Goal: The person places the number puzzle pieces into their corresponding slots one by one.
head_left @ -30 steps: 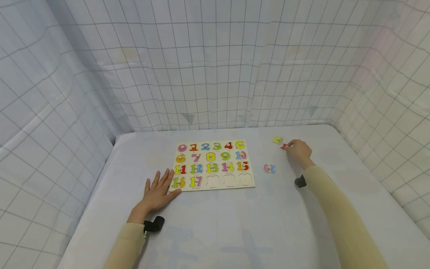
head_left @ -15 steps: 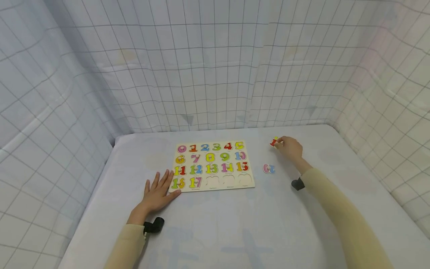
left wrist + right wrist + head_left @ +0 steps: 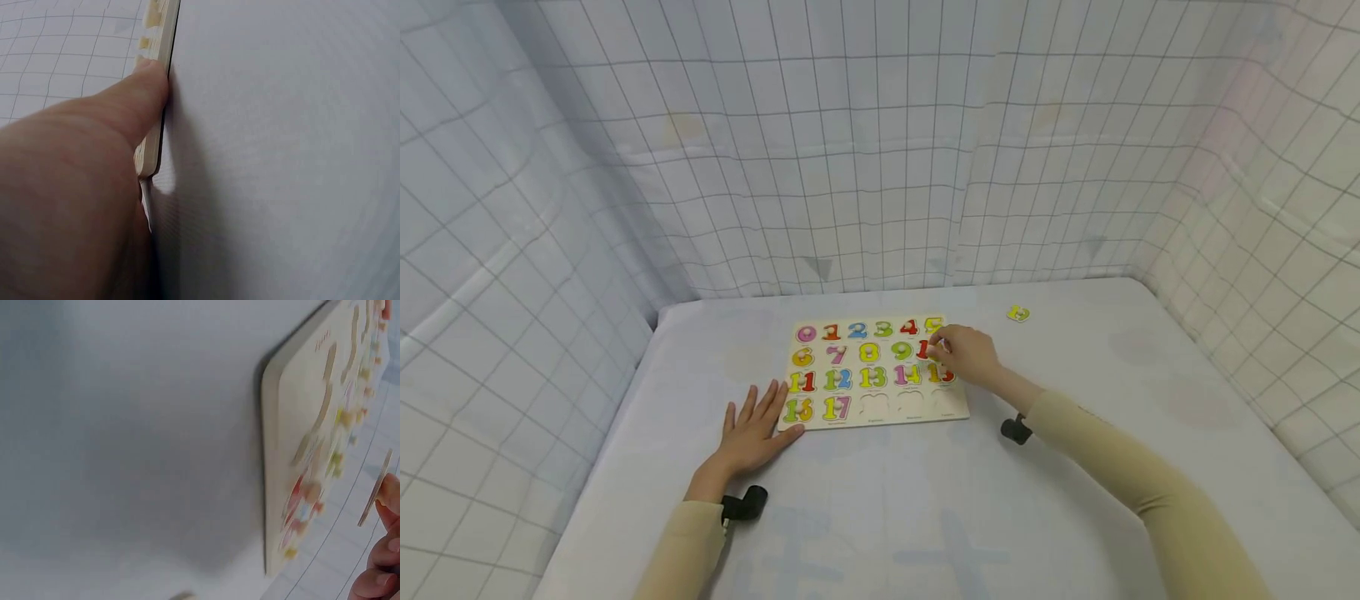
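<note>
My left hand (image 3: 751,435) lies flat with spread fingers at the near left corner of the number puzzle board (image 3: 883,418). Its thumb (image 3: 134,100) presses along the board's near edge in the left wrist view. Over the right part of the board, my right hand (image 3: 968,354) pinches a number puzzle piece (image 3: 922,350) showing a red 1. The right wrist view has this piece (image 3: 375,490) edge-on between fingertips, raised above the board (image 3: 297,381). Knobbed pieces 0 to 17 fill the board's slots; bare recesses (image 3: 910,404) show at the near right.
A yellow-green number piece (image 3: 1018,313) lies on the white-covered table (image 3: 880,508), beyond the board to the right. The pink-and-blue piece is hidden under my right forearm. Grid-patterned curtains (image 3: 880,167) enclose the table at the back and sides.
My right hand took the red piece from beside the yellow-green one and carried it left over the board. The pink-and-blue piece went out of sight. My left hand stayed put.
</note>
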`<state>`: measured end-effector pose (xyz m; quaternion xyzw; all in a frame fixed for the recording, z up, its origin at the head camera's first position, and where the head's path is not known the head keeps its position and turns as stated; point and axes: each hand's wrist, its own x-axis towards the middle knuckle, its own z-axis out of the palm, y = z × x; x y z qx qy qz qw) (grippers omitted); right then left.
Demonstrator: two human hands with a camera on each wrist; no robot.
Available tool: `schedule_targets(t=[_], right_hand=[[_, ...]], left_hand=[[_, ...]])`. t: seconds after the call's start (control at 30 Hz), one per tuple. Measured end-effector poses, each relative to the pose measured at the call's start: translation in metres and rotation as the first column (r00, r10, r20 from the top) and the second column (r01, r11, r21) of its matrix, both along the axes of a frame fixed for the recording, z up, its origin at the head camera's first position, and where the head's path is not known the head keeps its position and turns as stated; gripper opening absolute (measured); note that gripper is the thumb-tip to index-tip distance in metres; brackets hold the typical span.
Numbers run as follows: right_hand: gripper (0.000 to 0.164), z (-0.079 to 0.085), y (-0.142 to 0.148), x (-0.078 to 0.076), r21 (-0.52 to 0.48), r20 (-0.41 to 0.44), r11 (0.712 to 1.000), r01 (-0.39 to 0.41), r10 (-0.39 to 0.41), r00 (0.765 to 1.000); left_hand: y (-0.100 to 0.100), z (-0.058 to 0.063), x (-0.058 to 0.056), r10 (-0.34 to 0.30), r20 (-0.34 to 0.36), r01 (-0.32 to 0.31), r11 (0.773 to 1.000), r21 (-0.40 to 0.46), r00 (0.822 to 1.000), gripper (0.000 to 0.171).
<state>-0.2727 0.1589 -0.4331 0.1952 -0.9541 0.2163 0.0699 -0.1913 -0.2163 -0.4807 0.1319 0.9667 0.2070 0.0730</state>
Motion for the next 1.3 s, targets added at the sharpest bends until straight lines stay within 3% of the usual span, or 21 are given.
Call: schedule_targets(t=[0.23,0.43,0.9,1.3], right_hand=[[0.014,-0.014,-0.043,0.018,0.041,0.016,0.988,-0.148,0.148,0.989],[0.013,-0.021,-0.061,0.027,0.034,0.052,0.975,-0.222,0.220,0.974],[0.016,-0.026,-0.079,0.033,0.121,0.064,0.953,-0.278,0.272,0.960],[0.012,-0.026,-0.083,0.034,0.104,0.074,0.952,-0.288,0.282,0.957]], left_hand=[[0.002,0.001,0.000,0.005,-0.003,-0.005,1.000,0.001,1.000,0.085],[0.003,0.004,0.000,0.004,-0.008,-0.004,1.000,0.011,1.000,0.085],[0.002,0.003,0.000,0.010,-0.008,-0.010,1.000,0.008,1.000,0.085],[0.001,0.002,0.001,0.006,-0.010,-0.006,1.000,0.013,1.000,0.085]])
